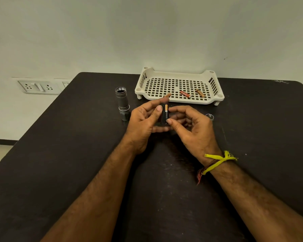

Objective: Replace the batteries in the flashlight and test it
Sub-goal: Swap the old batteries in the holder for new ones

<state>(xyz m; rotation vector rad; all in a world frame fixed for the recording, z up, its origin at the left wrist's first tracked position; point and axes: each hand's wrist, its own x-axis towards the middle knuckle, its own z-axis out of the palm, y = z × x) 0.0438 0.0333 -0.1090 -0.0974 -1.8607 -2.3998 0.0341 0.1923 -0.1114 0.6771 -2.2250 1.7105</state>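
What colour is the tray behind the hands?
Cream-white tray with a perforated grid floor; head view.

Dim, warm, even light fills the room, the dark desk (77, 154) showing only faint sheen and soft shadows, while wide-angle distortion bows its far edge and the picture looks slightly soft.

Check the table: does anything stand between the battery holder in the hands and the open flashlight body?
Nothing visible does. The battery holder, held in both hands, sits right of the upright flashlight body, with only bare table between; its open end faces up.
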